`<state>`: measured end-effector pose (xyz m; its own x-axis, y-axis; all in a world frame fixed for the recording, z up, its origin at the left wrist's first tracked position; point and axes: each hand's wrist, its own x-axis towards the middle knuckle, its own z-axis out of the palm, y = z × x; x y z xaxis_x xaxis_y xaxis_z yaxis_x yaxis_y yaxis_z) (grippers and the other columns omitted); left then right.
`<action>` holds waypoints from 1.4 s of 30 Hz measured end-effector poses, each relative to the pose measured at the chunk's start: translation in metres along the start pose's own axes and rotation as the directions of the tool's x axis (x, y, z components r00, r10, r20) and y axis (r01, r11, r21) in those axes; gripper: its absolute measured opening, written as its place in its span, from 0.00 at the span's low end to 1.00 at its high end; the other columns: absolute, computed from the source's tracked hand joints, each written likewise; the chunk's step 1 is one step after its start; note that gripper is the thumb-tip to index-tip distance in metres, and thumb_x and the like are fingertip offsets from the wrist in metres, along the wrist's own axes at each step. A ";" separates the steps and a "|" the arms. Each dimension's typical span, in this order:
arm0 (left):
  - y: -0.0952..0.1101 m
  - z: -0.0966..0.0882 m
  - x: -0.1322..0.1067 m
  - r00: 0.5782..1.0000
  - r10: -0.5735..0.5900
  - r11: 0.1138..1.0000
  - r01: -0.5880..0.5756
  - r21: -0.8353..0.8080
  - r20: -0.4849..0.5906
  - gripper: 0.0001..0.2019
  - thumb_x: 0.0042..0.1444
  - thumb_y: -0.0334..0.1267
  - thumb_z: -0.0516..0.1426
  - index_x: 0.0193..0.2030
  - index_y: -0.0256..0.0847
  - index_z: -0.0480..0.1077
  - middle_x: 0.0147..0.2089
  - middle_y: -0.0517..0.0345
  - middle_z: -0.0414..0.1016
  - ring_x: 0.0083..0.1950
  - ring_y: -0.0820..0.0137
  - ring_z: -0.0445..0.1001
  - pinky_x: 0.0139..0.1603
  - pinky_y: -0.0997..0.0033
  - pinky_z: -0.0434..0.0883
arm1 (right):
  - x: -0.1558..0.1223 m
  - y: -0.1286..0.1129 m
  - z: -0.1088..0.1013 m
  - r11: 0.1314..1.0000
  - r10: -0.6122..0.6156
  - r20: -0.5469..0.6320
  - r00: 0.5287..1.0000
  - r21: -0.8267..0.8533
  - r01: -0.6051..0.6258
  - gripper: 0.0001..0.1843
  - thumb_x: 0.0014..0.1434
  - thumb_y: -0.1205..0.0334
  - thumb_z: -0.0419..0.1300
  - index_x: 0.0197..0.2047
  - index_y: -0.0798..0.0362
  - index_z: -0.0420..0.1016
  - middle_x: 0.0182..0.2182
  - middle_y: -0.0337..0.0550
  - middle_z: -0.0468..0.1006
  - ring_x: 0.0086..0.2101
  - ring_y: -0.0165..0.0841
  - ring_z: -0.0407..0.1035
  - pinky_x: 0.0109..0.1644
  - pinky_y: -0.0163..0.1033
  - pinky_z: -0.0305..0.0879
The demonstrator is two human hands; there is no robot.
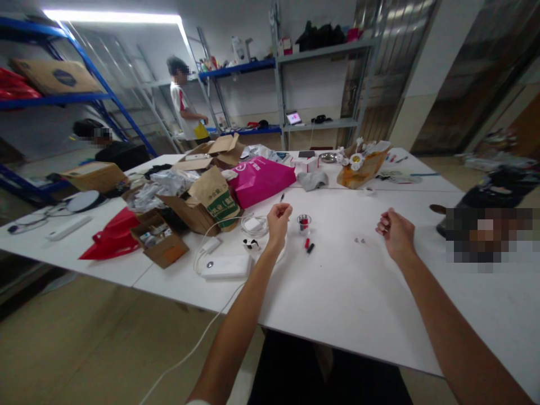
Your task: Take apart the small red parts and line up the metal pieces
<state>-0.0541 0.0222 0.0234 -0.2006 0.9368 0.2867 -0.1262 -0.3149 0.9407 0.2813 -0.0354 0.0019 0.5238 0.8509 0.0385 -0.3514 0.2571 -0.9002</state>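
Observation:
My left hand (278,224) is raised over the white table with thumb and fingertips pinched together. A small dark thin piece (282,197) shows just above those fingertips; whether they hold it I cannot tell. To its right stands a clear cup (304,229) with small red and black pieces in it. In front of the cup lie a small red piece (307,243) and a small black piece (311,248). My right hand (396,230) is over the table farther right, fingers curled closed, their contents hidden. Two tiny grey pieces (359,241) lie left of it.
Near my left forearm are a white box-shaped device (226,266), a coiled white cable (255,226) and an open carton (159,239). Bags and boxes, including a magenta bag (264,181), crowd the left and back. A dark bag (491,194) is at right. Two people are beyond the table.

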 end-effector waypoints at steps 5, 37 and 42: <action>-0.007 0.001 -0.005 0.991 0.082 0.982 -0.098 0.163 0.105 0.07 0.61 0.38 0.64 0.44 0.40 0.78 0.43 0.53 0.82 0.44 0.67 0.79 0.43 0.69 0.72 | -0.003 0.000 0.003 1.000 -0.007 0.016 1.000 -0.027 0.008 0.29 0.48 0.39 0.78 0.31 0.54 0.72 0.22 0.31 0.62 0.21 0.21 0.58 0.21 0.30 0.54; -0.002 -0.006 -0.006 0.959 0.114 0.600 -0.274 0.752 0.259 0.08 0.65 0.39 0.63 0.41 0.47 0.87 0.40 0.54 0.88 0.44 0.61 0.85 0.49 0.63 0.75 | -0.008 0.006 0.008 0.992 -0.013 0.075 0.997 -0.120 0.022 0.31 0.50 0.33 0.76 0.33 0.53 0.73 0.23 0.32 0.63 0.22 0.21 0.60 0.21 0.29 0.56; 0.004 -0.004 -0.006 0.973 0.160 0.704 -0.231 0.672 0.167 0.05 0.65 0.39 0.65 0.43 0.46 0.85 0.44 0.54 0.88 0.48 0.59 0.85 0.51 0.62 0.75 | -0.007 0.006 0.008 0.990 -0.027 0.087 0.996 -0.137 0.039 0.32 0.51 0.32 0.75 0.32 0.53 0.72 0.23 0.32 0.63 0.22 0.21 0.60 0.21 0.30 0.56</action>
<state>-0.0571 0.0142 0.0248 -0.0535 0.8866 0.4595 0.6101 -0.3353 0.7179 0.2695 -0.0357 -0.0007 0.4636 0.8803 0.1007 -0.2210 0.2249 -0.9490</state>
